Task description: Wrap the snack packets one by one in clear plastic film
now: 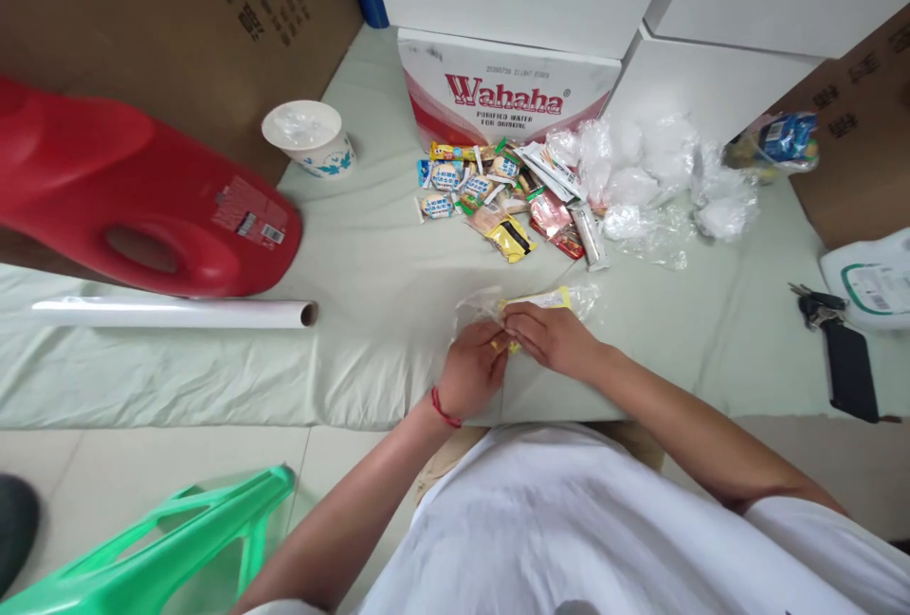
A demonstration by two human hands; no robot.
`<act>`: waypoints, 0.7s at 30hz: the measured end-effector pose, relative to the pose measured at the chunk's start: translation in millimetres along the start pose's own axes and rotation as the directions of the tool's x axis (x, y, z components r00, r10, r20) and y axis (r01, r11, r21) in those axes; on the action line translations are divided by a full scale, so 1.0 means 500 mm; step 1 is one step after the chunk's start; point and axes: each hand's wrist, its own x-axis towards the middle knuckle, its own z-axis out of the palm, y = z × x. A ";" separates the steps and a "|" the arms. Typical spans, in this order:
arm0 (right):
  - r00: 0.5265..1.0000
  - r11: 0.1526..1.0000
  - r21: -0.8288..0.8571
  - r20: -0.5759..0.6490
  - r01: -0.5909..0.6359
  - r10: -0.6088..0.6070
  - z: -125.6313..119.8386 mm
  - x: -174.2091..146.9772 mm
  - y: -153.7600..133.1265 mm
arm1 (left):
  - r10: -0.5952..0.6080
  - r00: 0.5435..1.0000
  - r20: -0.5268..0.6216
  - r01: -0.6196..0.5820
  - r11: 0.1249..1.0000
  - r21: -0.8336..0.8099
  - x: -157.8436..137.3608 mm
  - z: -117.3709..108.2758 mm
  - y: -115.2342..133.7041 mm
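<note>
My left hand [475, 370], with a red cord at its wrist, is closed on a clear plastic bag [473, 304]. My right hand [549, 338] is closed on the same bag from the other side, its fingers meeting those of the left. A yellow-edged snack packet [544, 298] shows through the film behind my right fingers. Just beyond lies a pile of small wrapped snacks [476, 187], among them a yellow and black packet [510, 238]. My fingers hide part of the bag, so its opening cannot be made out.
Crumpled clear plastic bags [640, 170] lie right of the snacks, before a Wahaha carton [508, 92]. A paper cup [309, 143], a red jug [163, 189] and a white roll [174, 313] stand or lie left. Keys [821, 304], a black phone [851, 369] and a white bottle [874, 279] are right.
</note>
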 end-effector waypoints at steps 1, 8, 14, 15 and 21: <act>1.000 1.000 0.027 -0.027 -0.007 0.007 0.010 -0.005 -0.002 | -0.037 0.998 -0.056 0.036 0.999 -0.009 -0.006 -0.006 -0.008; 0.995 0.994 0.040 0.021 0.098 -0.099 0.010 -0.008 -0.010 | -0.509 0.817 -0.272 0.539 0.841 0.045 0.023 -0.037 -0.076; 0.962 0.976 0.029 0.162 0.216 -0.218 -0.010 -0.001 -0.014 | -0.693 0.721 0.009 0.682 0.706 -0.192 0.044 -0.079 -0.100; 0.958 0.973 0.028 0.173 0.227 -0.228 -0.011 0.001 -0.015 | -0.716 0.698 0.028 0.699 0.671 -0.246 0.041 -0.084 -0.099; 0.959 0.973 0.033 0.166 0.229 -0.231 -0.006 0.004 -0.015 | -0.608 0.781 0.140 0.614 0.710 -0.344 0.030 -0.096 -0.080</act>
